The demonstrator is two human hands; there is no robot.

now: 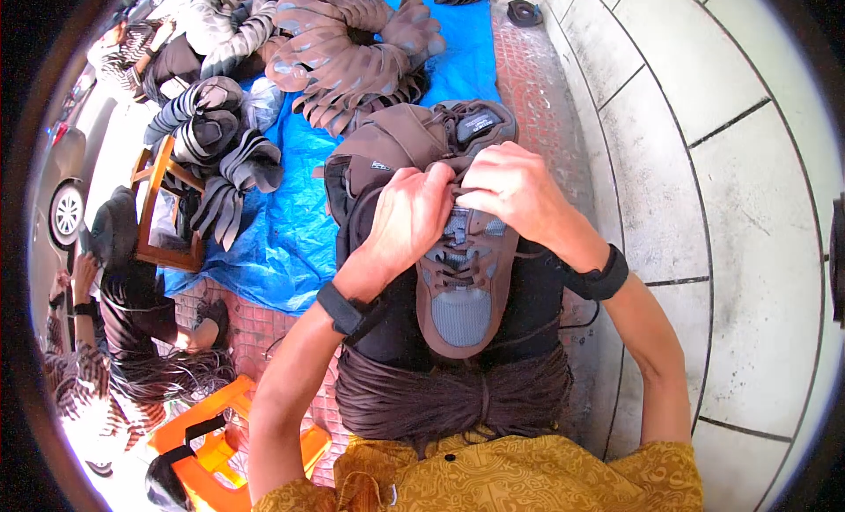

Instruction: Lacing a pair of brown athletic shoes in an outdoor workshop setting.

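Observation:
A brown shoe upper [455, 314] with a blue-grey mesh toe lies on my lap, its toe pointing toward me. Dark laces [457, 267] cross over its tongue in the lower eyelets. My left hand [414, 208] is closed in a pinch at the left side of the top opening. Opposite it, my right hand [510, 191] pinches at the upper eyelets, the fingertips of both almost touching. They seem to grip the shoelace, though the fingers mostly hide it. Across my lap rests a thick bundle of brown laces [453, 393], tied in the middle.
Just beyond my hands are more brown shoe uppers [396, 138]. Ringed stacks of uppers [352, 50] sit on a blue tarp [295, 239]. At left are a wooden stool [167, 208], an orange plastic stool [207, 450] and another person's legs [132, 310]. A tiled wall [656, 186] runs along my right.

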